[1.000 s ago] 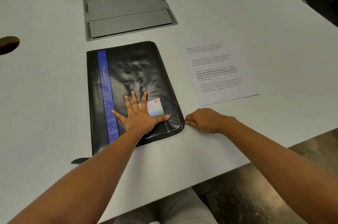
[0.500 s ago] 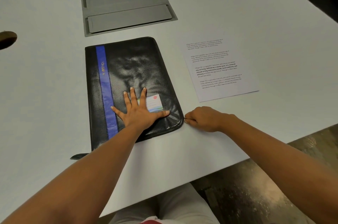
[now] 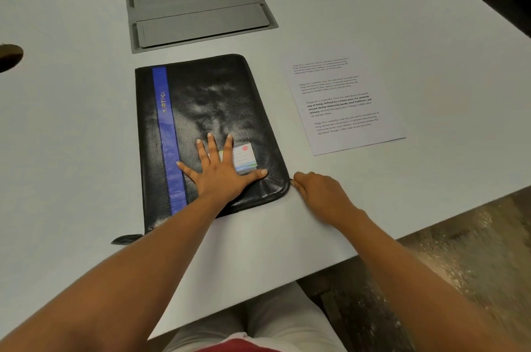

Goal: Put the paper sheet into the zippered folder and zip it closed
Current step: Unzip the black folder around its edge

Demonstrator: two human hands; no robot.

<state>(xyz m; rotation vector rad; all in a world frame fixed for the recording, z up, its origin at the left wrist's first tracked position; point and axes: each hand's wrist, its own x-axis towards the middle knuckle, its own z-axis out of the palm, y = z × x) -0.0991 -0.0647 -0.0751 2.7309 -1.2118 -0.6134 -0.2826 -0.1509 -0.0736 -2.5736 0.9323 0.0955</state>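
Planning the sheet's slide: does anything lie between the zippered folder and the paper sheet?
No. In the head view only bare white table lies between the zippered folder and the paper sheet.

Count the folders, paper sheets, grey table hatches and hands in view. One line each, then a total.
folder: 1
paper sheet: 1
grey hatch: 1
hands: 2 (left hand, right hand)
Total: 5
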